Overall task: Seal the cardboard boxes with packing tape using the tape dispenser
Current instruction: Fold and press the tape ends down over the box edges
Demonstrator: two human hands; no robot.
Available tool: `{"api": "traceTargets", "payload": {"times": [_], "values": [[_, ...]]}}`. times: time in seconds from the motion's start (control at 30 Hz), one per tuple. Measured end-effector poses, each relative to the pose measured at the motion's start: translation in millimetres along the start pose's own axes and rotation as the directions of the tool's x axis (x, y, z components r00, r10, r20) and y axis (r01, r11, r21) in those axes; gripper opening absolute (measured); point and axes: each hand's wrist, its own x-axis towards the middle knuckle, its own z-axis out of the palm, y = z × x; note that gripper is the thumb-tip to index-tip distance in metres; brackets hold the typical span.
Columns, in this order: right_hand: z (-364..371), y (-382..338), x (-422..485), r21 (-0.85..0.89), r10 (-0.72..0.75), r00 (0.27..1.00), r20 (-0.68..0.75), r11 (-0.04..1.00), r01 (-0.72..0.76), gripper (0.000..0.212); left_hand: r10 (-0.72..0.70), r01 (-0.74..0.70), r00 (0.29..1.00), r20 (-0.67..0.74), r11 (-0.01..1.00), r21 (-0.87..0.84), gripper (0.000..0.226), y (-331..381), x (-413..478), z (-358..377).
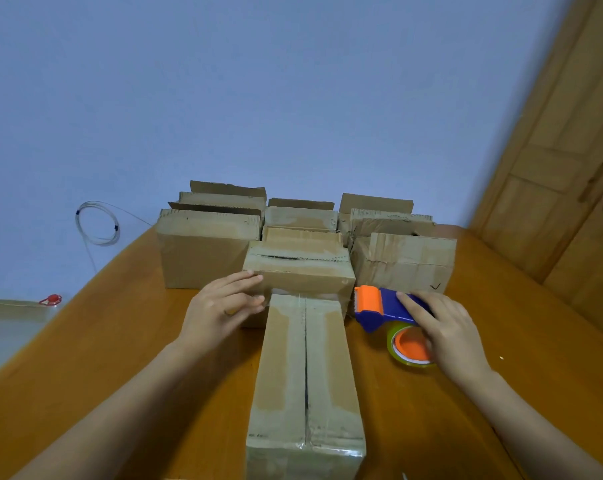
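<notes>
My left grip (223, 304) is spread, its straight fingers laid flat against the near face of the crosswise cardboard box (300, 271), fingertips just beside the far end of the long cardboard box (305, 375). That long box runs from the near edge of the tabletop (120, 341) towards the middle and butts against the crosswise one. My right grip (447, 329) is closed over the blue handle of the tape dispenser (379, 306), which lies on the tabletop just right of the long box's far end, orange head pointing away from me. The long box's centre seam looks open and dark along its length, so I judge it not yet sealed. Several things could go wrong. Neither grip is on the long box, so dragging tape down it could slide it towards me. If I start off-centre, the strip could wander off the seam and leave the flaps free. The toothed blade (356, 301) could catch my left fingers when I bring the head across. The loose end could cling back to the tape roll (409, 344); I cannot tell where it sits now. As for writing, I read no brand or label anywhere; the only mark is a small hand-drawn tick (435, 286) low on the box (407, 261) towards the right edge.
</notes>
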Motion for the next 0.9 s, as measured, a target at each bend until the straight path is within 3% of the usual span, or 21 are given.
{"api": "traceTargets", "payload": {"times": [0.13,0.27,0.43,0.5,0.6,0.67,0.83,0.9], "values": [[9,-12,-7,0.032,0.043,0.999,0.010,0.999,-0.043,0.095,-0.128,0.125,0.991,-0.028,0.989,-0.080,0.041,11,-8,9],[14,-23,-8,0.063,0.059,0.998,0.006,0.996,-0.060,0.095,-0.186,0.188,0.982,0.033,0.979,-0.080,0.035,13,-13,14],[18,-29,-10,0.096,0.092,0.996,0.004,0.991,-0.091,0.094,-0.063,0.017,0.950,0.306,0.989,0.149,0.025,6,-50,16],[19,-30,-11,0.103,0.093,0.996,-0.002,0.990,-0.092,0.094,-0.151,0.104,0.954,0.259,0.977,0.186,0.030,8,-62,14],[19,-30,-10,0.094,0.099,0.995,-0.005,0.991,-0.098,0.094,-0.334,0.321,0.940,0.073,0.935,0.153,0.039,19,-44,4],[18,-30,-10,0.073,0.100,0.995,0.001,0.992,-0.100,0.094,-0.375,0.371,0.927,0.013,0.921,0.116,0.042,28,-25,-2],[15,-31,-11,0.065,0.095,0.996,-0.002,0.993,-0.094,0.093,-0.328,0.311,0.935,0.133,0.941,0.133,0.049,51,-26,11],[15,-32,-11,0.071,0.098,0.995,-0.008,0.993,-0.097,0.093,-0.393,0.391,0.895,0.210,0.919,0.054,0.061,58,-33,19]]}}
